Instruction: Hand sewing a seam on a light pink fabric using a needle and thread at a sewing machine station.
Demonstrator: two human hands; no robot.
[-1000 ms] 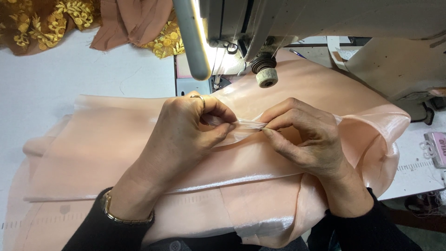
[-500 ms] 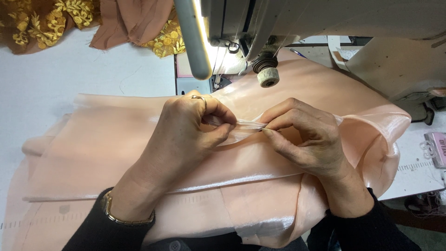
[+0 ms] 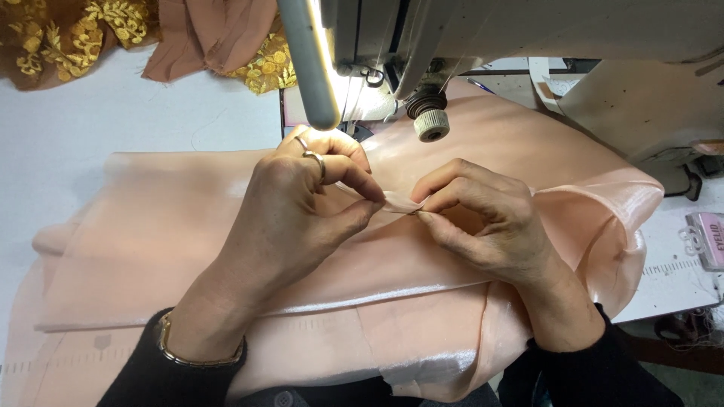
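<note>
A shiny peach satin fabric (image 3: 166, 241) lies spread over a white sewing table, folded in layers. My left hand (image 3: 302, 211), with rings and a gold bracelet, pinches a narrow folded edge of the fabric (image 3: 400, 202) between thumb and forefinger. My right hand (image 3: 483, 222) pinches the same edge just to the right, fingertips almost touching the left ones. Both hands sit right in front of the sewing machine head (image 3: 422, 45), below its round knob (image 3: 431, 124).
A bright tube lamp (image 3: 309, 68) hangs off the machine. Brown cloth with gold embroidery (image 3: 83, 34) and a pinkish-brown cloth (image 3: 211, 34) lie at the table's back left. A small pink box (image 3: 707, 240) sits at the right edge.
The hands have kept their pinch on the folded edge, shifting it slightly; the fingers have drawn closer together on the fold.
</note>
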